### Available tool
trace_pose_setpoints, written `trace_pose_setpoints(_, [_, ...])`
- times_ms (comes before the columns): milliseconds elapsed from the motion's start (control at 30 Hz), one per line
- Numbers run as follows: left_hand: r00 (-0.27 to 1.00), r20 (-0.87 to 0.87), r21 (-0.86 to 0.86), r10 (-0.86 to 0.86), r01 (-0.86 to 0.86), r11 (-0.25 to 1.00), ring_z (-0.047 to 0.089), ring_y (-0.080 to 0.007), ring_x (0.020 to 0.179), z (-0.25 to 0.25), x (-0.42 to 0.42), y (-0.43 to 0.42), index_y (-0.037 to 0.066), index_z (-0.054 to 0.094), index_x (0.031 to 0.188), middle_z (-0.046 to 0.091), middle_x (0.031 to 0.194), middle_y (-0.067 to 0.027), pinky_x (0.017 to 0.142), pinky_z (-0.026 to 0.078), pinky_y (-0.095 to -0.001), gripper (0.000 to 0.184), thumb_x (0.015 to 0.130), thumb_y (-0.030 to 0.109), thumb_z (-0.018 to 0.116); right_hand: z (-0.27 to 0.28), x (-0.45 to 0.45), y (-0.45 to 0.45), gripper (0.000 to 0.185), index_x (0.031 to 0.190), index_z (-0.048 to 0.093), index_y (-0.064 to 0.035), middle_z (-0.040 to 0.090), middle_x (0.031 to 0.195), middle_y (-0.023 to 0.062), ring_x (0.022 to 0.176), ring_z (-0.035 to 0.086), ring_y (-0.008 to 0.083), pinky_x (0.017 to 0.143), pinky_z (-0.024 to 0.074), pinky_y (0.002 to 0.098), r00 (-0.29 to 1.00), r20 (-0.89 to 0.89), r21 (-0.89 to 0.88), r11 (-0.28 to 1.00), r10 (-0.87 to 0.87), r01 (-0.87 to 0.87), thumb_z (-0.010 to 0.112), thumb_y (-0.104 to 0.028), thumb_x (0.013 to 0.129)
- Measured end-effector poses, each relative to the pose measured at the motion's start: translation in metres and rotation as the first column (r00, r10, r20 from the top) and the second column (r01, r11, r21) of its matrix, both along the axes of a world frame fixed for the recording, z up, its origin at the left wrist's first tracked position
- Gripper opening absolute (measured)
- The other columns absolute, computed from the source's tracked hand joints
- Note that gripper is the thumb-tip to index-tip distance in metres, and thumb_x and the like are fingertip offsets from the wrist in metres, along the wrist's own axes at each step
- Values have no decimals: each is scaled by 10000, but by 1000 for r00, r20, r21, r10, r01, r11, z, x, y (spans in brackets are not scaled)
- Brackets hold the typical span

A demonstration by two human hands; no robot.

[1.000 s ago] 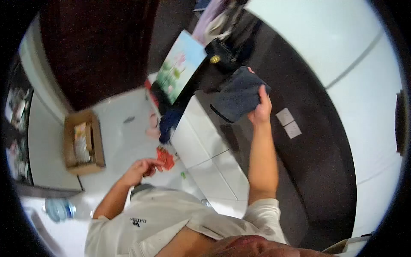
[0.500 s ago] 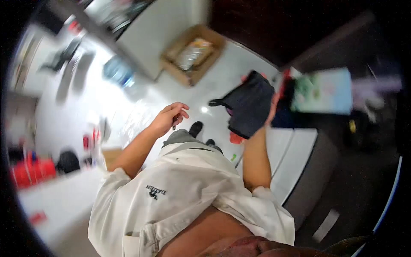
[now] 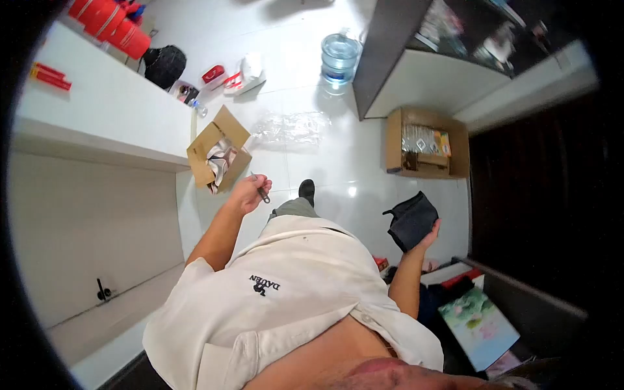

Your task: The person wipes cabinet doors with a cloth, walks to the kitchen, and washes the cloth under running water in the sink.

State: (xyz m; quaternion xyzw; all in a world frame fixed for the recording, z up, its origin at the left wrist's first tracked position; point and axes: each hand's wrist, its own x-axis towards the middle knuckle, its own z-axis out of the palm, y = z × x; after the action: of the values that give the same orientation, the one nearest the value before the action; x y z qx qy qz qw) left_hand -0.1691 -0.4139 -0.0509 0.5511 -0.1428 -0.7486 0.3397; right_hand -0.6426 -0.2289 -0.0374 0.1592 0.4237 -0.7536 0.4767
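Note:
My left hand (image 3: 247, 194) is closed around a slim dark grey tool (image 3: 263, 195) with a hole at its end. Its kind is not clear; a thin tip shows above my fingers. Just beyond that hand an open cardboard box (image 3: 200, 170) holds crumpled pale and dark material. On the other side, my right hand (image 3: 429, 235) grips a dark grey cloth item (image 3: 413, 221), like a folded pouch, with a small loop at its left corner. My fingers are partly hidden behind the cloth, which hangs above the floor.
A second cardboard box (image 3: 394, 144) with packages stands by the dark door (image 3: 533, 188). A large water bottle (image 3: 340, 58) and clear plastic wrap (image 3: 292, 129) are on the tiled floor. A white counter (image 3: 123, 107) runs along the left. A floral-printed box (image 3: 480, 325) lies at lower right.
My view has turned toward the left, bringing the counter and the box of crumpled material into sight. The cloth item is lower and still in my right hand. My left hand stays closed.

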Motion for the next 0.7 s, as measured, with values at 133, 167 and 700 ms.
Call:
trace_pose_setpoints(133, [985,159,22,63,-68,997,607,-208,837,13,17,-60,-9,527,1056,552,1007,-104,737,534,-283,195,978,168,542,5,8,-96,624,1295,534,-54,550,1305,146,1136,550,367,970,451,499,997,-75,134,991,-5,16,464,-553,927])
trace_pose_setpoints(167, [981,180,23,70,-76,997,612,-204,848,15,23,-74,-10,533,1066,554,1015,-99,740,538,-280,207,976,176,551,8,12,-114,622,1300,531,-54,548,1307,145,1143,548,366,975,449,492,996,-89,198,980,-5,23,467,-549,927])
trace_pose_setpoints(700, [758,597,65,265,-375,925,621,-174,572,-125,94,-163,15,612,837,620,678,-83,508,508,-313,141,874,138,669,-197,-103,-482,732,1379,452,4,462,1402,138,1246,460,296,1086,325,396,526,-744,70,831,412,-552,566,-523,884])
